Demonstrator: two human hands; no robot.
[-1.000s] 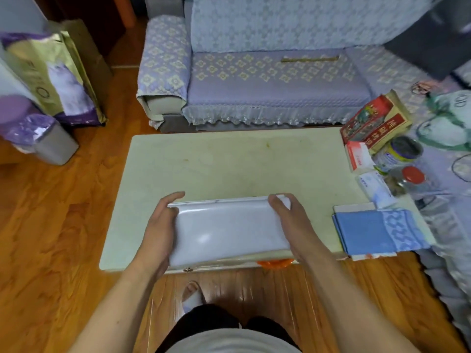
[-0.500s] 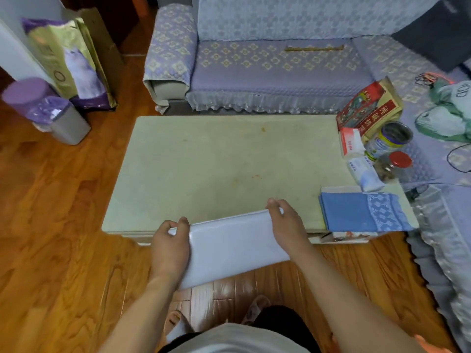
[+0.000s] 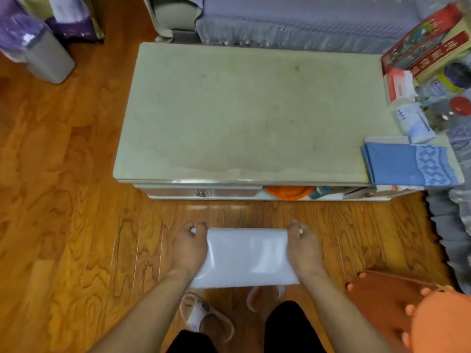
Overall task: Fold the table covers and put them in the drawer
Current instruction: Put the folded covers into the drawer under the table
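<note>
I hold a folded white table cover (image 3: 246,256) in the air above the wooden floor, in front of the low table (image 3: 249,118). My left hand (image 3: 190,247) grips its left end and my right hand (image 3: 303,248) grips its right end, fingers curled over the top edge. A folded blue table cover (image 3: 405,164) lies on the table's near right corner. The drawer front (image 3: 204,192) with a small metal knob sits closed under the table's near edge, left of centre.
An open shelf to the right of the drawer holds an orange item (image 3: 289,192). Boxes, packets and jars (image 3: 428,80) crowd the table's right edge. A grey bin (image 3: 48,57) stands at far left, a sofa (image 3: 293,21) behind, an orange cushion (image 3: 413,312) at lower right.
Both hands have carried the white cover off the table's near edge and back toward my body. It now hangs over the floor, and the table front with its drawer has come into view.
</note>
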